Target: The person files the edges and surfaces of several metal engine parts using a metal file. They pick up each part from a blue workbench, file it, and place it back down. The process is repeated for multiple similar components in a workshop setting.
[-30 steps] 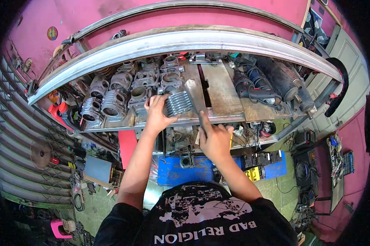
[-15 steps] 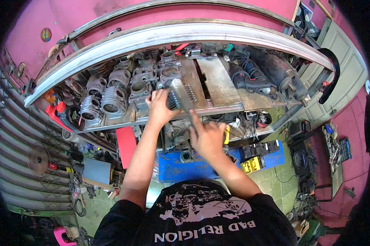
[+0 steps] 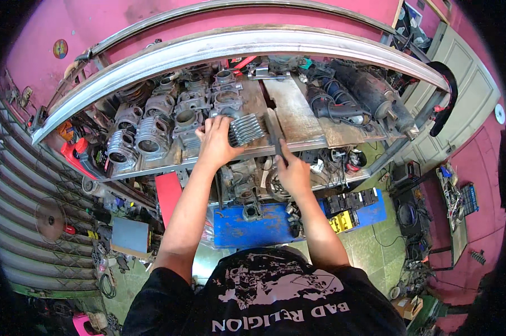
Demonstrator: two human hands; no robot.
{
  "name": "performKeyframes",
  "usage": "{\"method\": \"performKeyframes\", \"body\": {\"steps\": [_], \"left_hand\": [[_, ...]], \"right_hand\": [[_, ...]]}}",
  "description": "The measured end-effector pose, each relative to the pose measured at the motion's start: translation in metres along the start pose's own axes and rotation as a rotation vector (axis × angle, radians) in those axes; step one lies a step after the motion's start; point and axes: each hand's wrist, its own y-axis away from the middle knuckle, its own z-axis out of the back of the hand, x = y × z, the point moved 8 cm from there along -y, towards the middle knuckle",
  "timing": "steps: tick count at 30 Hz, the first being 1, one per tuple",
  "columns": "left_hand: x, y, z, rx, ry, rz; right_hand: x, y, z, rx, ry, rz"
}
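My left hand [image 3: 215, 140] is wrapped round the left side of a grey, finned engine cylinder [image 3: 247, 130], which rests near the front of the workbench with its fins showing. In my right hand [image 3: 294, 175] is the dark handle of a wire brush [image 3: 274, 127]. The brush stands on edge just right of the fins, its pale, worn back seen from above. Whether its bristles touch the fins I cannot tell.
More finned cylinders [image 3: 152, 137] stand in rows on the left of the bench. A corded power tool [image 3: 331, 106] and a dark tube-shaped part [image 3: 370, 92] lie at its right. A metal rail [image 3: 253, 42] crosses above. Below are a blue board [image 3: 241, 238] and a red panel [image 3: 169, 193].
The brush has swung from lying slantwise over the cylinder to its right side, with my right hand moving right. The cylinder's fins now show more fully; my left hand still holds it.
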Motion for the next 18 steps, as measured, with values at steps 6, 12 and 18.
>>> {"method": "performKeyframes", "body": {"steps": [6, 12, 18], "left_hand": [[-0.033, -0.020, 0.008, 0.083, -0.195, -0.022], [-0.027, -0.061, -0.012, 0.268, -0.380, 0.053], [-0.026, -0.065, -0.019, 0.281, -0.304, 0.060]], "right_hand": [[-0.005, 0.014, -0.007, -0.047, -0.327, -0.007], [-0.024, -0.011, -0.022, 0.048, -0.639, 0.051], [-0.079, -0.035, -0.059, 0.153, -0.814, 0.087]]}}
